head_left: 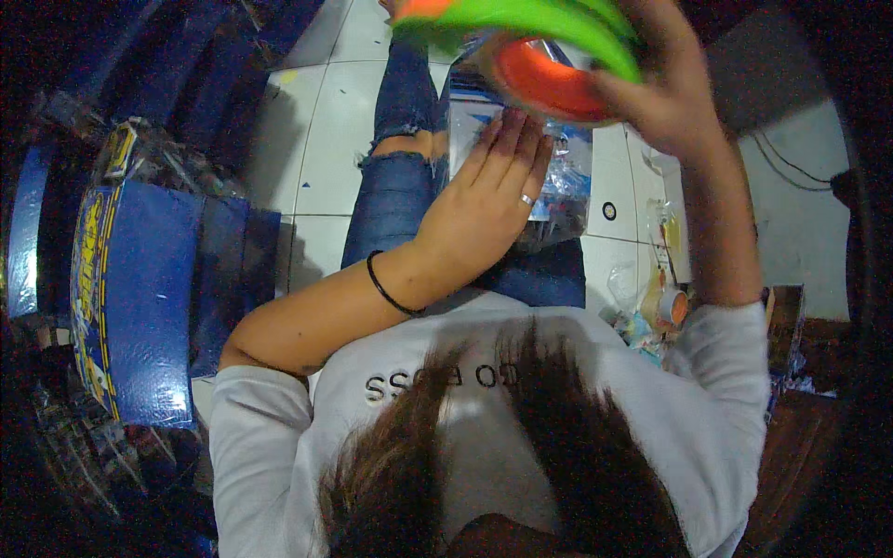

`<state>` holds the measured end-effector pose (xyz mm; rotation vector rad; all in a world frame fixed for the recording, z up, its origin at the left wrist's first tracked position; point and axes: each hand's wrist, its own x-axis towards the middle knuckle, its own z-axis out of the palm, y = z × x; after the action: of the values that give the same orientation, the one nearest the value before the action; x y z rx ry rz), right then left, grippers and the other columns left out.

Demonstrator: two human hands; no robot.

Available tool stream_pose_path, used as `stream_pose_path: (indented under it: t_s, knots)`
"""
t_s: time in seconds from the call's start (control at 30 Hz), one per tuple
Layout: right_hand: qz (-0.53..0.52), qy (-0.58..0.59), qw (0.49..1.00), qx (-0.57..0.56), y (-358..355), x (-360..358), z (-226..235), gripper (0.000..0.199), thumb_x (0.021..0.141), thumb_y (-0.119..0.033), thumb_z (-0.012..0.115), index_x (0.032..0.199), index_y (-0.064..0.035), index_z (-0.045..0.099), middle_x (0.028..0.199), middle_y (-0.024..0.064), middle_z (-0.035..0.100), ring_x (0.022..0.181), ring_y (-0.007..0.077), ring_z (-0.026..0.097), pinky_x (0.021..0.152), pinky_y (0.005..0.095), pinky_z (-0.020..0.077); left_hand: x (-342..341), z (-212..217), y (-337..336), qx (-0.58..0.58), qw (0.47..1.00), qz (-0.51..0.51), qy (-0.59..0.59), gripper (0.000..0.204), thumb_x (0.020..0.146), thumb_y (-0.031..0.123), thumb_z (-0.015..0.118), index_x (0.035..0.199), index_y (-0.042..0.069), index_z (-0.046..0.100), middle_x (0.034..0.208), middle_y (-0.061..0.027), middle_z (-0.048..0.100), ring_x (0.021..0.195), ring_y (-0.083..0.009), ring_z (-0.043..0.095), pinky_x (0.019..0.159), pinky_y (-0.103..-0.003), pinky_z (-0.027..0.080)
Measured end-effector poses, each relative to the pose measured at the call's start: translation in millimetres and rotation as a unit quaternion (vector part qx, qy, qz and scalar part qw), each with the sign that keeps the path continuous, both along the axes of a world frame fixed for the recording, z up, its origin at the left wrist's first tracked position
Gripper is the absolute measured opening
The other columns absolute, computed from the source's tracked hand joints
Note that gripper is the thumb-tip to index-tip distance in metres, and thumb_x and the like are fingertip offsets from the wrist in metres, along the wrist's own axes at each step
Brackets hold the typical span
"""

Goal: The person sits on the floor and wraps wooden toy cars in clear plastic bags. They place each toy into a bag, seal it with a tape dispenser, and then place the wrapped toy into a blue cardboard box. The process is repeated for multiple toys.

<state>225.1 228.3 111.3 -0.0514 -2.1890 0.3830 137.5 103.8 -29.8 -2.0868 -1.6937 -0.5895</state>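
My left hand [484, 205] lies flat with its fingers stretched out on a blue-and-white package [569, 163] in clear plastic, which rests over my lap. Above the package's far end, my right hand [665, 107] grips a green-and-orange tape dispenser [549, 79], fingers closed round its near right side. Motion smears the dispenser, and the top edge of the view cuts part of it off. Whether tape runs from it to the package, I cannot tell.
Blue printed cartons [144, 298] with clear wrapping stand at my left. On the white tiled floor [326, 158] to my right lie a small dark ring [609, 211], an orange-centred roll [673, 306] and loose scraps. A cable [786, 160] hangs by the right wall.
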Motion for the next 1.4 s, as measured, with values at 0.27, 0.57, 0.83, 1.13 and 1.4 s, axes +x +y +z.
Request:
stream_pose_path:
  t_s: [0.27,0.57,0.83,1.13,1.4]
  knots:
    - [0.163,-0.642,0.706,0.25,-50.5,-84.6,91.6,0.036,0.065,-0.01,0.069,0.101,-0.0033,0.063,0.103,0.0156,0.058,0.091,0.0322,0.06,0.076,0.0394,0.048,-1.1,-16.5,13.7,0.061,0.997,0.024,0.049,0.063,0.08,0.014,0.05,0.138,-0.005,0.033,0.143,-0.0226,0.036,0.132,-0.0392,0.036,0.112,-0.046,0.028]
    - [0.08,-0.492,0.831,0.249,2.4,-5.5,60.1,0.064,0.058,0.003,0.065,0.121,-0.0074,0.06,0.122,0.0171,0.053,0.111,0.034,0.056,0.093,0.04,0.0467,-4.0,-6.1,-0.8,0.026,0.998,-0.039,-0.03,0.057,0.08,0.013,0.051,0.133,-0.005,0.043,0.143,-0.0223,0.037,0.133,-0.038,0.035,0.112,-0.046,0.027]
    - [-0.118,-0.396,0.883,0.221,29.0,156.9,12.6,0.07,0.057,0.0,0.067,0.125,-0.0181,0.061,0.119,0.0168,0.056,0.11,0.0341,0.056,0.093,0.0401,0.0474,-11.5,-12.3,-3.8,0.064,0.995,-0.058,-0.05,0.062,0.078,0.011,0.059,0.136,-0.001,0.041,0.143,-0.0182,0.04,0.134,-0.0341,0.036,0.111,-0.045,0.031]
    - [-0.09,-0.673,0.698,0.229,84.2,155.9,-82.0,0.04,0.07,-0.006,0.066,0.109,-0.0111,0.062,0.107,0.019,0.061,0.103,0.0355,0.059,0.084,0.0431,0.0501,-23.9,-22.1,-14.9,0.04,0.996,-0.072,-0.039,0.073,0.072,0.012,0.071,0.137,0.003,0.041,0.144,-0.0148,0.04,0.133,-0.0338,0.038,0.109,-0.044,0.032]
    - [-0.252,-0.379,0.89,-0.044,116.8,207.5,-300.1,0.033,0.072,-0.016,0.068,0.105,-0.0091,0.067,0.108,0.0106,0.06,0.096,0.0306,0.06,0.083,0.0395,0.0494,-18.5,25.6,3.3,0.066,0.986,-0.137,0.065,0.068,0.075,0.049,0.066,0.13,0.012,0.053,0.124,-0.0104,0.052,0.121,-0.0258,0.045,0.109,-0.049,0.021]
